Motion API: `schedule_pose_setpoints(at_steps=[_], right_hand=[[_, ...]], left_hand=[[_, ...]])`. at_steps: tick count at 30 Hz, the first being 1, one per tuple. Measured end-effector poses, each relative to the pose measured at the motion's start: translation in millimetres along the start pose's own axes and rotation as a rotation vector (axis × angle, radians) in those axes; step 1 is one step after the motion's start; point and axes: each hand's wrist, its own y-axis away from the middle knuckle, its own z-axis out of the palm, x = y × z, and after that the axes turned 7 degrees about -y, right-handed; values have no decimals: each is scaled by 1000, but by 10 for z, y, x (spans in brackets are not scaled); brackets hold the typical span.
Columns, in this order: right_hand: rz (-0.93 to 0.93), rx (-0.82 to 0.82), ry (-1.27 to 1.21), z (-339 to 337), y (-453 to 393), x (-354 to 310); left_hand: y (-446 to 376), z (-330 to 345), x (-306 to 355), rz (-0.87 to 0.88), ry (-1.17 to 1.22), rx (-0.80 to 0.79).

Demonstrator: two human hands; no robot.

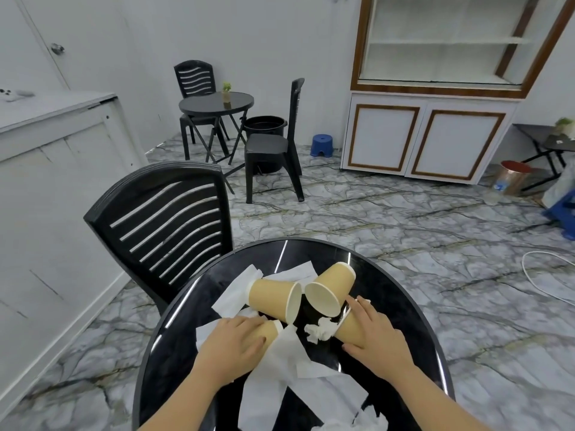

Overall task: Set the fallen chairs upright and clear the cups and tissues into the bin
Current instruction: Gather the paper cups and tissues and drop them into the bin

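Several tan paper cups lie tipped over on a round black table (401, 309). My left hand (231, 345) wraps around one cup (272, 328) at the left. My right hand (375, 332) grips another cup (350, 326) lying on its side. Two more cups, one on the left (273, 295) and one on the right (331, 283), lie just beyond, mouths toward me. Flat white tissues (280, 365) spread across the table, and a crumpled tissue (320, 329) lies between my hands. A black slatted chair (165, 219) stands upright at the table's far left.
Farther off, a second black round table (216, 104) has two upright black chairs, one behind it (194, 77) and one in front (277, 141). A black bin (264, 126) sits on the floor between them. A blue stool (322, 144), a white cabinet (426, 138) and a copper bin (513, 177) stand at the right.
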Motion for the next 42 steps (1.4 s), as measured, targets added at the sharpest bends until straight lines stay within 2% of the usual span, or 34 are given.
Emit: schedule_pose_setpoints(at_steps=[5, 15, 21, 26, 33, 36, 42], right_hand=[[3, 2, -7, 10, 28, -9], [-55, 71, -95, -236, 125, -179], [-213, 134, -117, -359, 127, -675], [-355, 147, -175, -169, 177, -1327], [-537, -48, -250, 542, 612, -2544], [-602, -174, -237, 1022, 934, -3042], [-664, -416, -199, 2026, 1664, -3514]], left_hand=[[38, -123, 142, 16, -53, -7], [94, -144, 112, -45, -24, 230], [547, -371, 106, -129, 47, 395], [1203, -514, -266, -223, 57, 480], [2402, -348, -1074, -484, 47, 566], [3036, -136, -1376, -630, 87, 544], [4167, 488, -1761, -835, 145, 525]])
